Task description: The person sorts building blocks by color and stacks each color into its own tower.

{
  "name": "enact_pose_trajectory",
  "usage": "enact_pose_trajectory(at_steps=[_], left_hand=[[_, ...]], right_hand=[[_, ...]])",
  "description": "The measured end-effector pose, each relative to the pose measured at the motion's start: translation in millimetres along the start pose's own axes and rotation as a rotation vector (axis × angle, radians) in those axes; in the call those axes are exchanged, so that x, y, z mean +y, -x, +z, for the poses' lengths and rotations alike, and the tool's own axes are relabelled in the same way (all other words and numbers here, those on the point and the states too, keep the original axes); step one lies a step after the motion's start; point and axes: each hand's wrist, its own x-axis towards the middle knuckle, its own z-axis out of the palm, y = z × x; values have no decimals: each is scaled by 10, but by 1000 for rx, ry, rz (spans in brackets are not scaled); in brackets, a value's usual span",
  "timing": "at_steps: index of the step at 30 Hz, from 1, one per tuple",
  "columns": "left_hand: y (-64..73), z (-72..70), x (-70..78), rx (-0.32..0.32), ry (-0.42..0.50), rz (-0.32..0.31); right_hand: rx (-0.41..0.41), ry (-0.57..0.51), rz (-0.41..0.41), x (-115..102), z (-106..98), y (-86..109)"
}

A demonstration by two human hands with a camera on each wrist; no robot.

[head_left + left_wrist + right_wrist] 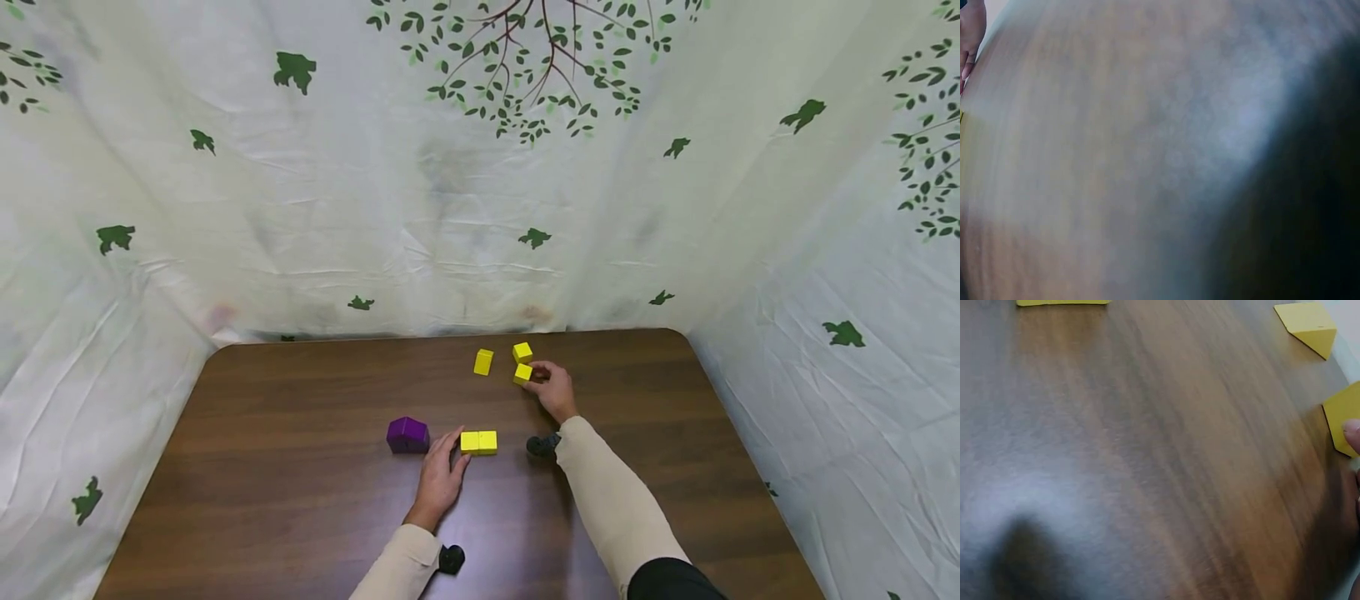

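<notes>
In the head view my right hand [553,392] pinches a small yellow block [522,373] near the table's far side. A second yellow block [522,352] stands just behind it. In the right wrist view a fingertip [1352,430] lies against the yellow block at the right edge. My left hand [441,477] rests on the table, fingers extended, fingertips right at the left end of two yellow blocks [478,442] set side by side. A purple block [408,435] with an angled top stands just left of that hand. The left wrist view is mostly blurred tabletop.
Another yellow block [483,362] sits left of the right hand's block. The brown wooden table [300,500] ends at a white leaf-patterned cloth [337,208] behind and on both sides. Dark wrist devices [452,559] are strapped to both wrists.
</notes>
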Motion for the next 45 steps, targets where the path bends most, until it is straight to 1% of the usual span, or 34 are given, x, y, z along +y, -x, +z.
enact_pose_trajectory(at_steps=[5,9,13,17,25,27,31,37,43,45], left_hand=[[23,14,-3,10,-1,5],[31,27,-13,16,-7,7],[39,23,-15,11,-4,5],[49,9,-12,5,4,5],[46,-7,-4,-25,11,-42],[42,-10,-3,-25,7,-38],[33,-12,-6,-25,2,-29],[17,-9,-16,-26,5,-31],[-2,2,-17,-23,17,-42],[-15,3,-23,-15,11,-24]], right_hand=[[1,-18,-22,44,0,113],[11,-31,-54,66,16,239],[19,-49,-63,72,44,381],[19,-36,-67,72,75,525],[24,-39,-100,98,134,749],[25,-35,-118,106,148,802],[35,-39,-122,110,175,905],[58,-54,-102,108,210,993],[77,-105,-139,62,203,1025],[75,-115,-148,23,196,1028]])
